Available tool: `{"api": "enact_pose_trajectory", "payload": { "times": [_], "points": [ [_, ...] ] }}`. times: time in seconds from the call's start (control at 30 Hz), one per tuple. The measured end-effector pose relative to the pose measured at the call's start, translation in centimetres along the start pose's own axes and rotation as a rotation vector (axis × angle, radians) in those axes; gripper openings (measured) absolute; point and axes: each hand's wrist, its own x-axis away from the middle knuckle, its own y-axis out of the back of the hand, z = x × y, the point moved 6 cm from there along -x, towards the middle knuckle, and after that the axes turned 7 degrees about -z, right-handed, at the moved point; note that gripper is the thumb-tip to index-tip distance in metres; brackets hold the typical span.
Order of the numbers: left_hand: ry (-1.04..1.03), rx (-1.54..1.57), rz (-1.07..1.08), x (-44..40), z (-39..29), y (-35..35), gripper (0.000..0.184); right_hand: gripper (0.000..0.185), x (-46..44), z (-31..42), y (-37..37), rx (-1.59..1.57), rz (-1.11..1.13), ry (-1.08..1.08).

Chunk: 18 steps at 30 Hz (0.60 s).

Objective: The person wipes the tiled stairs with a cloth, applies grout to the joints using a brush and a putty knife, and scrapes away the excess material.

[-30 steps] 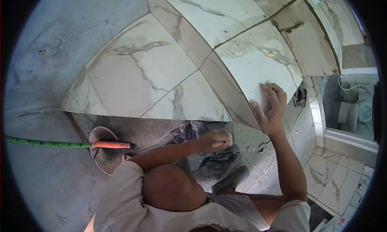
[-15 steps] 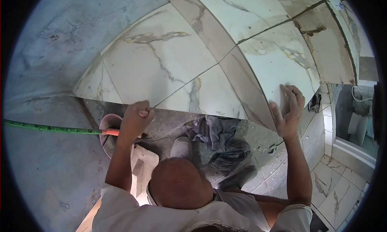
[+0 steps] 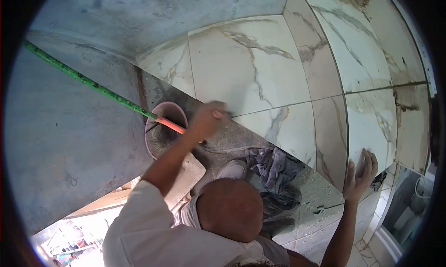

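My left hand [image 3: 211, 120] is closed and blurred at the lower edge of the large veined tile [image 3: 246, 67], near the joint between two tiles. What it holds, if anything, cannot be made out. Over on the right, my right hand [image 3: 361, 176] rests with fingers apart on a pale veined tile [image 3: 369, 123], its thumb by the tile's long edge. It holds nothing.
A pink bucket [image 3: 151, 139] stands below the tiles, with a green hose [image 3: 88, 82] running to its orange end [image 3: 170, 124] over it. Dark crumpled cloth [image 3: 278, 167] lies on the gritty floor near a shoe [image 3: 232, 169]. A head [image 3: 230, 209] shows low in view.
The view has turned, and the tiles now sit farther right. My left hand has swung from near the cloth to the tile edge. My right hand stays on its tile.
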Motion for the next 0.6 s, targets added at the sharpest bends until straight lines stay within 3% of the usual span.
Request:
{"api": "enact_pose_trajectory", "payload": {
  "times": [0.07,0.13,0.2,0.27,0.33,0.5,0.6],
  "points": [
    [-0.044,-0.529,-0.149,-0.7,1.1,5.5,0.015,0.05,0.2,-0.3,-0.1,-0.012,-0.005,0.001],
    [0.127,-0.346,-0.148,-3.0,2.2,8.8,0.011,0.05,0.4,-0.6,-0.3,-0.026,-0.011,0.005],
    [-0.33,-0.281,-0.343,-5.7,0.7,9.4,0.015,0.051,0.5,-1.0,-0.4,-0.078,-0.006,-0.034],
    [-0.515,-0.099,-0.429,-9.2,1.0,7.5,0.013,0.051,0.4,-0.8,-0.3,-0.049,0.003,-0.013],
    [-0.313,0.282,-0.281,-14.4,2.1,4.3,0.01,0.052,0.3,-0.5,-0.2,-0.01,0.023,-0.016],
    [-0.166,0.407,-0.135,-25.6,-0.2,-2.2,0.007,0.054,0.4,-0.6,-0.1,0.021,0.03,-0.015],
    [-0.155,0.669,-0.117,-31.5,-0.3,-4.9,0.006,0.057,0.1,-0.5,-0.3,-0.024,0.064,-0.044]
  ]
}}
